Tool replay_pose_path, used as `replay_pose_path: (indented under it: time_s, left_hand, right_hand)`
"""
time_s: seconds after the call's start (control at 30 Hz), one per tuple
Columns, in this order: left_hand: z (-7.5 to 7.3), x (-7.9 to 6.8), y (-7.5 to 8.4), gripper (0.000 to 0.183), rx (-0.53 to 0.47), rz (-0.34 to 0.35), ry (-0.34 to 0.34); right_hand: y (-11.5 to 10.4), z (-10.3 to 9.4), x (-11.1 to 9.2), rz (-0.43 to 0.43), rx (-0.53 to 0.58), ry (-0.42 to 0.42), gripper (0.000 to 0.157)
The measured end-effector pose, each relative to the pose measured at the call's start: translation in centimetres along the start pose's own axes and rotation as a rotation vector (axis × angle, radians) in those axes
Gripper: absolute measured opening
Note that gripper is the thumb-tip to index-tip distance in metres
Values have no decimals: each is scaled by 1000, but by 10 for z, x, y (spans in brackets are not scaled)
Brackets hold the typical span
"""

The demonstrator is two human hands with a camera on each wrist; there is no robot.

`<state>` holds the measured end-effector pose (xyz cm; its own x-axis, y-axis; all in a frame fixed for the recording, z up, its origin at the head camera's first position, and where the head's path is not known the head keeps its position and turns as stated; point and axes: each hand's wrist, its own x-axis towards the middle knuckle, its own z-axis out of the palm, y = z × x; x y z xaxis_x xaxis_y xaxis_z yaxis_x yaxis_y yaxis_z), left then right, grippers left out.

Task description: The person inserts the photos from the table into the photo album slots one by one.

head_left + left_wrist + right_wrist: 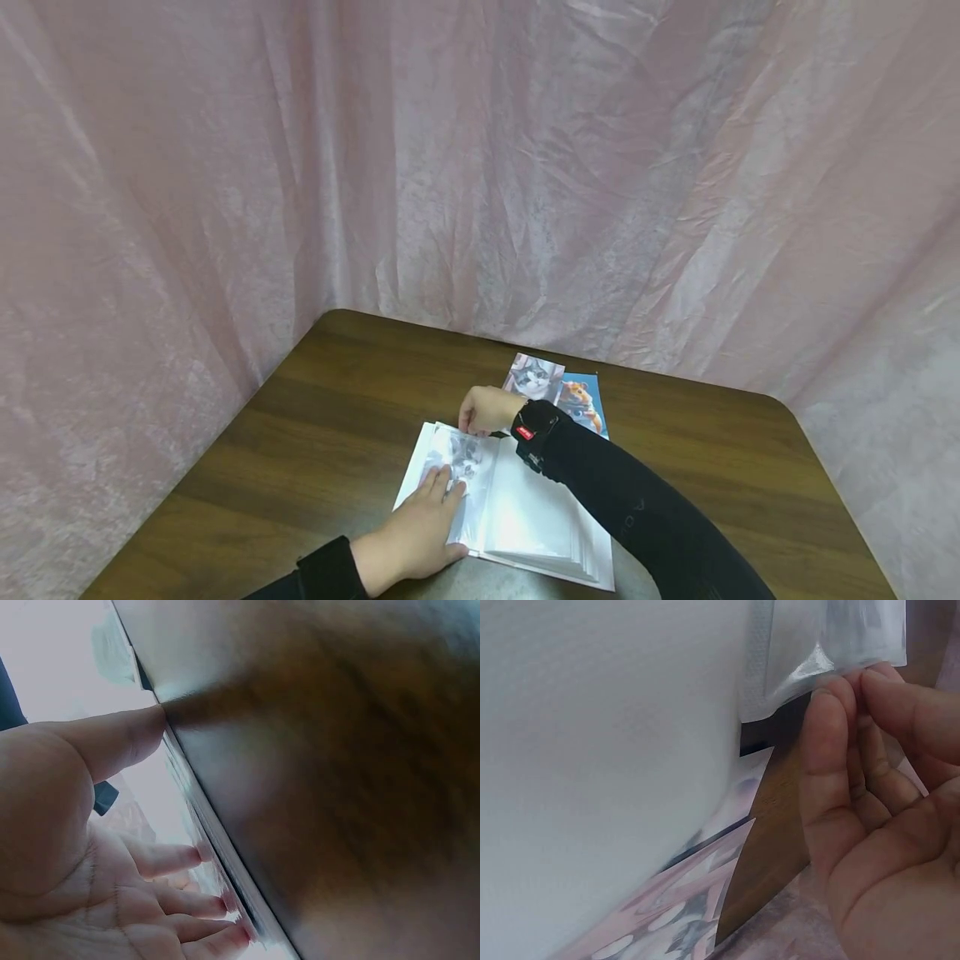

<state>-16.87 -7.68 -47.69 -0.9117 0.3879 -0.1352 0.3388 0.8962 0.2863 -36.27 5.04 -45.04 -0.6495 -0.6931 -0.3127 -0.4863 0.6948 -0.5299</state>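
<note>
An open photo album with white pages and clear pockets lies on the table. On its left page a greyish picture shows through the plastic. My left hand rests on that page, fingers spread and straight, with the thumb at the album's lower edge. Reaching across, my right hand is at the top edge of the left page. In the right wrist view, its thumb and fingertips pinch the edge of a clear sleeve. Behind the album lie a cat picture and a blue picture with an orange animal.
The brown wooden table has rounded far corners. Pink curtains hang right behind its far edge. My right forearm in a black sleeve passes over the album's right side.
</note>
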Motion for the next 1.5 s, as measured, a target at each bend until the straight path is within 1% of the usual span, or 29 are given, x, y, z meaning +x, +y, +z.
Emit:
replay_pose_path:
  time_s: [0.37, 0.47, 0.57, 0.67, 0.8, 0.93, 1.1, 1.33, 1.5]
  left_hand:
    - [4, 0, 0, 83, 3, -3, -7]
    - [4, 0, -1, 84, 10, 1, -1]
    - [4, 0, -2, 84, 14, 8, -3]
    - [1, 0, -2, 83, 14, 17, -5]
    - [-3, -1, -1, 83, 9, 23, -2]
    - [-5, -2, 0, 83, -2, 24, -5]
    - [-4, -2, -1, 83, -5, 23, -8]
    - [-6, -3, -2, 82, -1, 33, -17]
    - [-7, -4, -1, 82, -8, 37, -22]
  right_hand:
    - [2, 5, 0, -13, -19, -20, 15]
    - [3, 4, 0, -17, -38, -11, 16]
    - [6, 2, 0, -37, -54, 20, 16]
    - [9, -6, -3, -75, -57, 53, 14]
    - [14, -23, -10, -138, -49, 101, 10]
    - [27, -41, -19, -151, -61, 157, 11]
    - [50, -58, -29, -96, -86, 225, 10]
    - [84, -81, -45, 22, -43, 304, 10]
    - [110, -90, -53, 75, -63, 339, 11]
